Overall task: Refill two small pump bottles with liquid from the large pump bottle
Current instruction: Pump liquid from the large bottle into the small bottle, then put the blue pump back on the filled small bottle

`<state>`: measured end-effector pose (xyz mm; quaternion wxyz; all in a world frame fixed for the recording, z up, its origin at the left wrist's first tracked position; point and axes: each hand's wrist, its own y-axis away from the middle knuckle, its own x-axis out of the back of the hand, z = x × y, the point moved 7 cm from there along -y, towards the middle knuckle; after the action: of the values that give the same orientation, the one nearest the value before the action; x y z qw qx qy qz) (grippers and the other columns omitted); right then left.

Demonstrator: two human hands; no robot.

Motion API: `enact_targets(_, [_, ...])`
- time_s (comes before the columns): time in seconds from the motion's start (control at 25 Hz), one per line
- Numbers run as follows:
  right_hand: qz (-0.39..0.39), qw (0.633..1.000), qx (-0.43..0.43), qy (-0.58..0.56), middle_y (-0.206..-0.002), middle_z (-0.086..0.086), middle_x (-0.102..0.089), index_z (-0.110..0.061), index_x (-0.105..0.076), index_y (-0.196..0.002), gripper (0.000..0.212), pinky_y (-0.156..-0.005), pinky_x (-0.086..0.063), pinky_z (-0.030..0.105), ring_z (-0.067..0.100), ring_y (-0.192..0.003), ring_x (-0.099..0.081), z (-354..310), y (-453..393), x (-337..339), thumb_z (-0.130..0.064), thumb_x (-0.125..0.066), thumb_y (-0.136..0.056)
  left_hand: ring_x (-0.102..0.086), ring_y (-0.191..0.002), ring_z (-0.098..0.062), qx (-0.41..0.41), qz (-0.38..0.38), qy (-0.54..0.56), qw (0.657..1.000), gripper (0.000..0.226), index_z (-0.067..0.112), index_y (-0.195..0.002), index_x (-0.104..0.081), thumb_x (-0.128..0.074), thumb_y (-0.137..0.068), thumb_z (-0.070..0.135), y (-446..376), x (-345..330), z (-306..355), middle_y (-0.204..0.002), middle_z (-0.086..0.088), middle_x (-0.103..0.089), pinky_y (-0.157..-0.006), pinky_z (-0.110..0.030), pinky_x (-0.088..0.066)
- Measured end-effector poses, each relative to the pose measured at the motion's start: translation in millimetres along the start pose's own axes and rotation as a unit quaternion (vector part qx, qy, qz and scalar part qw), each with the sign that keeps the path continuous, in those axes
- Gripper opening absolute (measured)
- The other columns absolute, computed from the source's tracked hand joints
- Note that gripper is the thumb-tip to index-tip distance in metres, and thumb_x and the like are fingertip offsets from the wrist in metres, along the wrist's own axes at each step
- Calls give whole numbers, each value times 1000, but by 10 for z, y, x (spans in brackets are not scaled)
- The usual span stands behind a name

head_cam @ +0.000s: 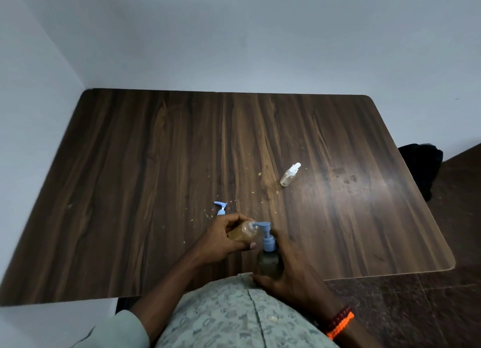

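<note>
Nearest, the right hand (291,272) curls its fingers (263,278) around the one large pump bottle (269,263), upright at the table (130,178) edge, its base hidden by the hand. Its blue nozzle sits at the open mouth of a small bottle (243,232) of amber liquid, tilted and gripped by the left hand (223,237). Just beyond lies one loose blue pump head (221,208), partly hidden. Farther right, the second small bottle (289,175), white-capped, lies on its side; its contents are hard to make out.

Left hand (221,239) curled in a grip beside the right hand (291,275), also gripping, forearms converging.
</note>
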<state>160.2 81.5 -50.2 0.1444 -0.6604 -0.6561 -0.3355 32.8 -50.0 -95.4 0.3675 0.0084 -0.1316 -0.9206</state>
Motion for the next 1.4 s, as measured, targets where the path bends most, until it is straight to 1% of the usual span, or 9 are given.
enact_targets(0.12, [-7, 1000, -6, 0, -123, -13, -62, -39, -50, -132, 64, -94, -55, 28, 9, -112, -62, -1, -62, -1, -50, -79, -76, -74, -110, -24, 3, -6, 13, 1000, 47, 29, -112, -75, -95, -70, 28, 10, 16, -24, -115, 0, -78, -101, -52, -59])
enact_targets(0.2, [-17, 1000, -9, -8, -123, -11, -67, -34, -53, -137, 66, -95, -58, 37, 11, -111, -65, -23, -121, 27, -41, -81, -78, -74, -111, -25, 1, 1, 22, 1000, 47, 29, -112, -75, -95, -70, 28, 3, 44, -14, -115, -1, -78, -101, -53, -59])
enact_targets(0.36, [-48, 999, -1, 9, -121, -15, -71, -37, -60, -133, 57, -95, -58, 28, 0, -108, -67, -44, -295, 180, -39, -83, -81, -74, -111, -22, 9, 22, 26, 999, 48, 30, -113, -75, -96, -70, 29, 24, 148, -55, -117, 0, -78, -99, -44, -61])
enact_targets(0.48, [-72, 996, 2, 58, -118, -11, -72, -33, -64, -128, 59, -91, -58, 34, 5, -105, -69, -35, -498, 324, -32, -85, -73, -75, -110, -18, 21, 34, 50, 998, 48, 29, -111, -77, -97, -68, 27, 58, 204, -82, -116, 1, -79, -96, -36, -61])
enact_targets(0.64, [-65, 995, 8, 69, -124, -2, -61, -32, -60, -129, 59, -99, -55, 36, 16, -110, -62, -9, -867, 502, -25, -87, -77, -74, -112, -29, 16, 75, 86, 993, 47, 22, -109, -79, -97, -66, 19, 48, 280, -64, -115, -6, -80, -101, -41, -60])
enact_targets(0.84, [-26, 999, 30, 31, -132, 5, -64, -12, -63, -132, 54, -103, -51, 31, 17, -118, -60, -140, -1439, 495, -10, -83, -82, -74, -113, -20, 25, 89, 91, 992, 46, 20, -111, -79, -94, -71, 4, 104, 288, -80, -116, -4, -80, -101, -35, -59])
enact_targets(1.2, [-71, 996, 51, 30, -121, 14, -68, -5, -69, -116, 37, -103, -52, 47, 32, -114, -63, -440, -2365, 166, -5, -79, -80, -74, -110, -12, 63, 76, 101, 990, 46, 18, -112, -78, -91, -73, -2, 243, 188, -104, -117, -3, -80, -100, -31, -60])
enact_targets(1.32, [-106, 993, 46, 7, -114, 9, -66, -7, -67, -115, 38, -99, -56, 50, 30, -105, -65, -455, -2514, 75, -12, -77, -78, -74, -109, -11, 80, 83, 111, 987, 47, 14, -114, -77, -90, -73, -4, 325, 215, -187, -120, -9, -78, -101, -31, -59])
enact_targets(1.4, [-113, 993, 42, 15, -118, 2, -60, -10, -65, -121, 46, -99, -56, 43, 23, -107, -62, -442, -2571, 29, -17, -79, -79, -74, -108, -11, 81, 88, 105, 987, 47, 14, -114, -77, -90, -73, -5, 353, 235, -222, -120, -11, -78, -97, -27, -59])
